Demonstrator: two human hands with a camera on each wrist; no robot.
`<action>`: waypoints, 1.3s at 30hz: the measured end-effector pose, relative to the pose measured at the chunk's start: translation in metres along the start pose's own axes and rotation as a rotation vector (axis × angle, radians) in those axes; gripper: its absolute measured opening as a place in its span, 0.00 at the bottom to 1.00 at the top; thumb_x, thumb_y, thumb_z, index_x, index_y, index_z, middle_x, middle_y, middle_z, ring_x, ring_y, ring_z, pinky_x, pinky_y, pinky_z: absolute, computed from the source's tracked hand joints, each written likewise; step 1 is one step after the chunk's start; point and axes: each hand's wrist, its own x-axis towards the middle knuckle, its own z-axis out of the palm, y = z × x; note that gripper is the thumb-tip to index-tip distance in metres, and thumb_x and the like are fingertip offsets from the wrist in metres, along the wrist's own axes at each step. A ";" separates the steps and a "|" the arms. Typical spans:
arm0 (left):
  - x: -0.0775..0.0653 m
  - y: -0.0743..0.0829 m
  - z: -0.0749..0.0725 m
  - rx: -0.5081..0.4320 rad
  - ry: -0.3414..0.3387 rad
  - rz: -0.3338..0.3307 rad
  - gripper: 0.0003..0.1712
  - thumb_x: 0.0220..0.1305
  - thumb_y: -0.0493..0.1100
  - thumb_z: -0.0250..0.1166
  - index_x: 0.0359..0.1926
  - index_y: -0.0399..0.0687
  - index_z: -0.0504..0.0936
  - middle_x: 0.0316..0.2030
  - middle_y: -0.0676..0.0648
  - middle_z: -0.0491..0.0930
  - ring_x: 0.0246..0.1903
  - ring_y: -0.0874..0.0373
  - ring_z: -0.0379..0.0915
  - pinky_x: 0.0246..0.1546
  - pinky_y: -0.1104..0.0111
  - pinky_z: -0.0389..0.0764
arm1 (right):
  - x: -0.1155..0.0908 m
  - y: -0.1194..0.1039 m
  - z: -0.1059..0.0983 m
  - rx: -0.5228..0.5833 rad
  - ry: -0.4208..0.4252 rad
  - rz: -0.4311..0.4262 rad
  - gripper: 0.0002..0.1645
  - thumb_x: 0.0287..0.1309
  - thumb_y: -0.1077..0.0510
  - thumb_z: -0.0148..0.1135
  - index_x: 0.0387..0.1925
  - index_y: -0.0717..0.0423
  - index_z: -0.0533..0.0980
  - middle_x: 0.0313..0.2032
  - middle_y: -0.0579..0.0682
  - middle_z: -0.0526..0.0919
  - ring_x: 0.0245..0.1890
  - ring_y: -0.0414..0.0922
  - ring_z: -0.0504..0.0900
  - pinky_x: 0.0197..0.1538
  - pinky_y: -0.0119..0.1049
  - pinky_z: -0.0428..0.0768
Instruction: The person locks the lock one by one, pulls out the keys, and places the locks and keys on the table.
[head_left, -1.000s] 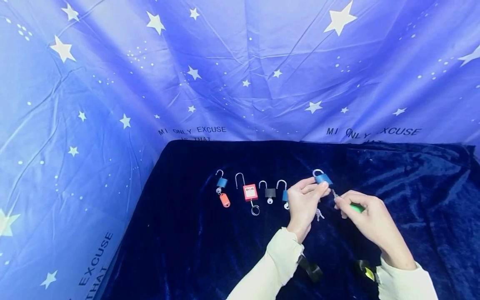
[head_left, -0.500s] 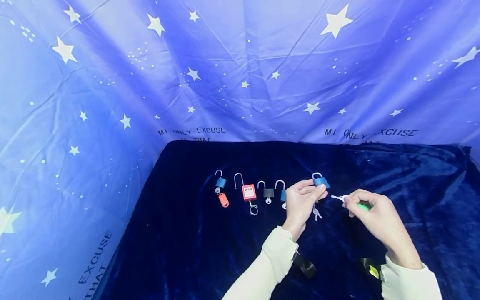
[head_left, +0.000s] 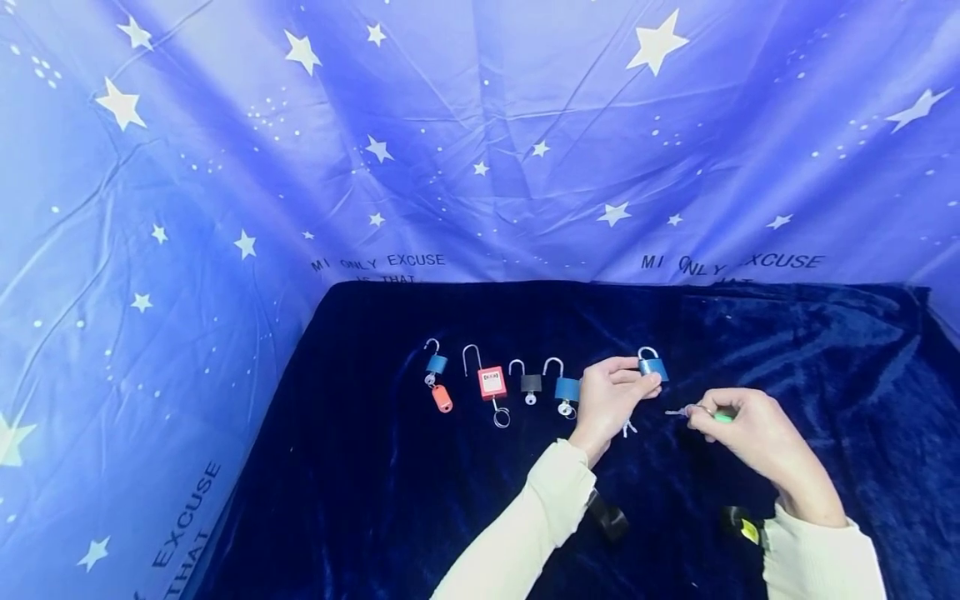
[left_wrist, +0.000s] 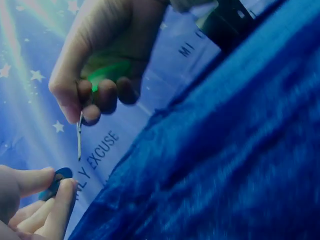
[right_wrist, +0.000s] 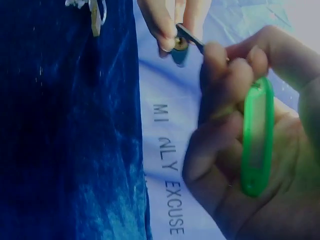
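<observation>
In the head view, four padlocks lie in a row on the navy velvet cloth (head_left: 345,492) with their shackles raised: a small blue padlock (head_left: 436,364) with an orange key tag (head_left: 442,398), a red padlock (head_left: 492,381), a black padlock (head_left: 531,383) and a larger blue padlock (head_left: 567,389). Those look done to me. What seems left is the held blue padlock (head_left: 653,370), up in your left hand (head_left: 609,398) at the right end of the row, its shackle seated in the body. Your right hand (head_left: 757,423) has a silver key (head_left: 677,412) pointing left at it, not touching. Some loose keys (head_left: 629,428) show just below your left hand. Your forearms come in from the near edge, the right wrist bent so the fingers aim inward

In the left wrist view, your left thumb and fingers are clamped on the held blue padlock; the key tip hangs just apart from it, so I judge the key not yet in. Your right thumb and forefinger pinch the key, the other fingers curled

In the right wrist view, the padlock's keyhole (right_wrist: 179,44) faces the key, and a green key tag (right_wrist: 269,130) lies across your right palm
</observation>
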 end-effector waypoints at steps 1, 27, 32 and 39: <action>0.001 -0.001 0.000 0.064 -0.014 0.011 0.15 0.48 0.35 0.68 0.40 0.41 0.79 0.25 0.47 0.82 0.24 0.60 0.79 0.30 0.70 0.78 | 0.000 0.002 0.000 -0.004 -0.006 -0.008 0.15 0.55 0.53 0.58 0.16 0.49 0.69 0.22 0.43 0.75 0.20 0.38 0.67 0.27 0.33 0.64; 0.010 -0.018 0.005 0.531 -0.164 0.022 0.18 0.50 0.45 0.68 0.43 0.48 0.79 0.23 0.60 0.80 0.24 0.78 0.73 0.47 0.81 0.65 | 0.011 0.025 0.024 -0.039 -0.184 0.108 0.16 0.51 0.53 0.60 0.14 0.51 0.67 0.19 0.42 0.77 0.21 0.40 0.72 0.25 0.35 0.66; 0.011 -0.016 0.009 0.482 -0.166 -0.027 0.18 0.48 0.42 0.69 0.43 0.45 0.79 0.24 0.56 0.81 0.23 0.74 0.74 0.30 0.81 0.72 | 0.010 0.028 0.023 -0.033 -0.271 0.136 0.15 0.57 0.51 0.56 0.18 0.52 0.71 0.20 0.43 0.78 0.20 0.42 0.74 0.29 0.37 0.70; 0.013 -0.018 0.013 0.666 -0.184 0.047 0.18 0.50 0.46 0.68 0.44 0.49 0.79 0.25 0.60 0.81 0.23 0.79 0.71 0.38 0.83 0.68 | 0.006 0.032 0.023 -0.041 -0.297 0.185 0.14 0.57 0.51 0.55 0.21 0.53 0.70 0.17 0.44 0.75 0.17 0.43 0.73 0.26 0.38 0.71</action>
